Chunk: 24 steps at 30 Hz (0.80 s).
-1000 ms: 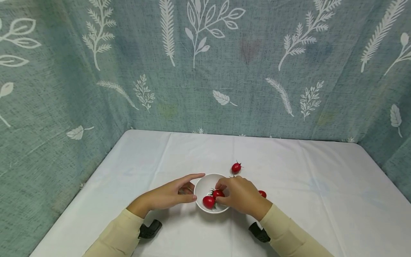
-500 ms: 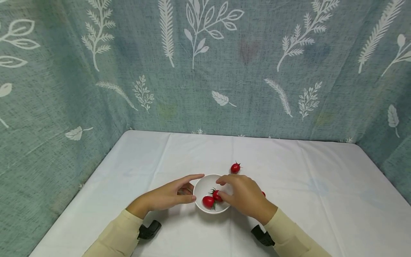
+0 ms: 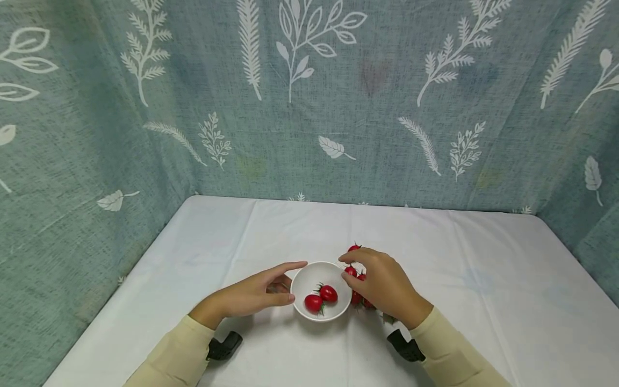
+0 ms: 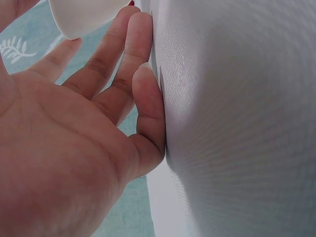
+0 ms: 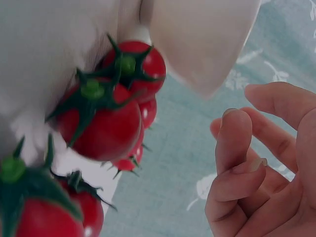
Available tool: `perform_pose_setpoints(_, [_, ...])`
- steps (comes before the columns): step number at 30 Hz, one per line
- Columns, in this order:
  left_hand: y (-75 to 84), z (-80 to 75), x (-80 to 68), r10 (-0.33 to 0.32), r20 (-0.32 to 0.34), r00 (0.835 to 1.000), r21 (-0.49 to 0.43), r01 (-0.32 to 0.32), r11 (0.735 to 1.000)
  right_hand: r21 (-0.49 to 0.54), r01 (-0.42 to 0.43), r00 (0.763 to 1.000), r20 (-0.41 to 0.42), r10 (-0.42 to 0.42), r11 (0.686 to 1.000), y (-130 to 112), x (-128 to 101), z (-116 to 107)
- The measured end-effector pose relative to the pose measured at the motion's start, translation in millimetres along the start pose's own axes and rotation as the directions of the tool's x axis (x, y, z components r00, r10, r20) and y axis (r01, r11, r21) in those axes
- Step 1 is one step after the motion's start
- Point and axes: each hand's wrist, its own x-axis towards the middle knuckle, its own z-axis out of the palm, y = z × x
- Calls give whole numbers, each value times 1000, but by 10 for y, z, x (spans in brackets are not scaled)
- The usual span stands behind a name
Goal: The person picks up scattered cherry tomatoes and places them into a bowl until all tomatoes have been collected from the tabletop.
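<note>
A small white bowl (image 3: 321,271) (image 4: 84,15) (image 5: 202,39) stands on the white tablecloth (image 3: 300,231) and holds two red cherry tomatoes (image 3: 329,293) (image 3: 314,303). My left hand (image 3: 271,290) (image 4: 84,123) lies against the bowl's left side with straight fingers, the index finger along the far rim. My right hand (image 3: 349,264) (image 5: 261,168) hovers just right of the bowl over several loose tomatoes (image 3: 350,270) (image 5: 98,118) on the cloth. Its fingers are loosely curled and hold nothing. Part of this cluster is hidden under the hand.
A blue-green curtain with white leaf prints (image 3: 309,107) closes off the back and both sides. One more tomato (image 3: 354,248) peeks out beyond the right fingers. A bare stretch of cloth (image 3: 483,269) lies to the right.
My right hand let go of a tomato inside the bowl and drew back to the right, over the loose tomatoes. The left hand and bowl stayed put.
</note>
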Motion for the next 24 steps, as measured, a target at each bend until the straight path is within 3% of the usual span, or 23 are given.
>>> perform_pose_setpoints(6, [16,-4,-2,7,3,1000,6,-7,1000,24,38,999,-38,-37,999,103,17,-55])
perform_pose_setpoints(10, [20,-7,-6,10,1,1000,10,-10,1000,27,29,999,-21,-29,999,153,32,-82])
perform_pose_setpoints(18, [18,-2,-14,0,0,1000,-5,0,1000,-9,-76,995,71,77,997,221,31,-116])
perform_pose_setpoints(24, [30,1,-9,-7,1,1000,-4,7,1000,-27,-163,973,161,165,986,286,32,-128])
